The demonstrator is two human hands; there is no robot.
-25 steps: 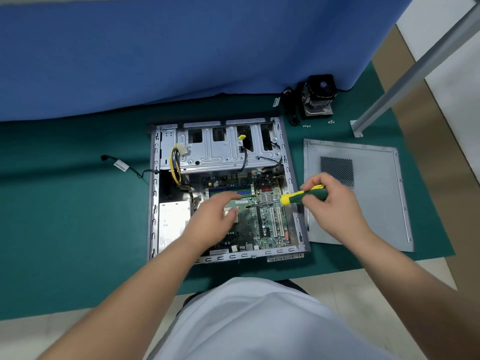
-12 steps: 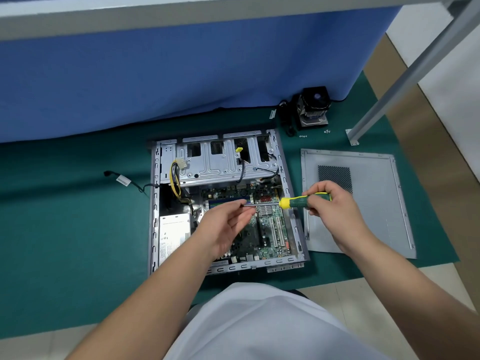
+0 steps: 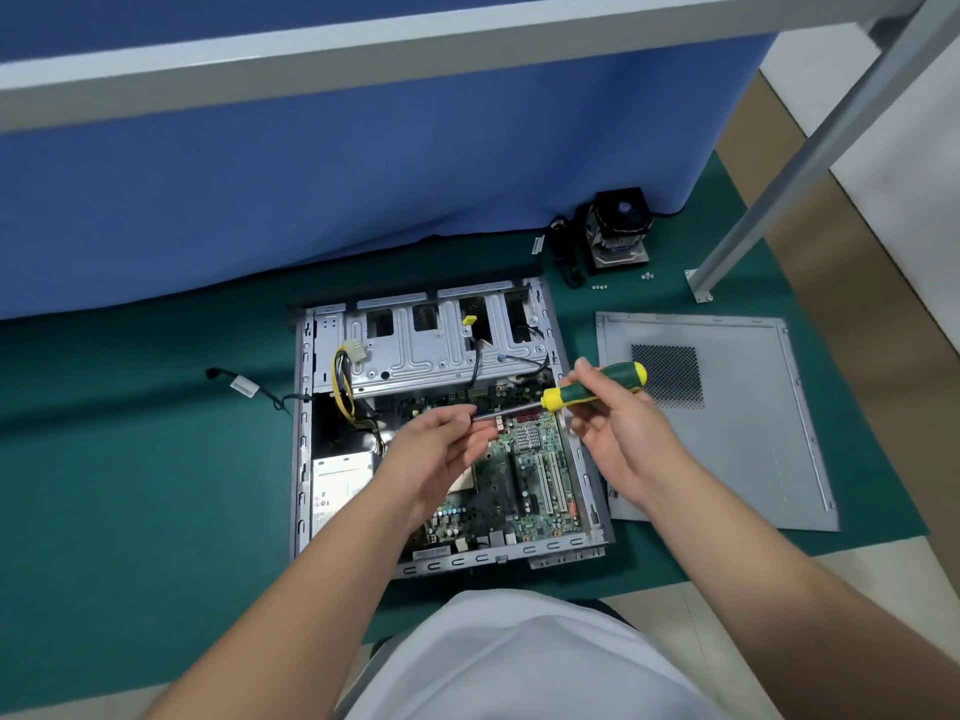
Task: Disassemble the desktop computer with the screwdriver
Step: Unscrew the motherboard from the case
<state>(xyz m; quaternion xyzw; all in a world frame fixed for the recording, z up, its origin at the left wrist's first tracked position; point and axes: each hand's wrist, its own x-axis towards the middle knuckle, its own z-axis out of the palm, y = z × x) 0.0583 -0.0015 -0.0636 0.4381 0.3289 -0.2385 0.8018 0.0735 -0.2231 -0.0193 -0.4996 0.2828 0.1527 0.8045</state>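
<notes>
My right hand [image 3: 618,433] grips the screwdriver [image 3: 592,387] handle, left hand [image 3: 436,449] pinches its shaft tip above the motherboard [image 3: 524,459], probably plucking a screw off

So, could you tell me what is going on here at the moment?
A person is taking apart a desktop computer that lies open on a green mat. The right hand holds the screwdriver by its handle, level above the motherboard, while the left hand pinches the tip of its shaft. The side panel lies to the right, and a cooler and some screws sit beyond it.
</notes>
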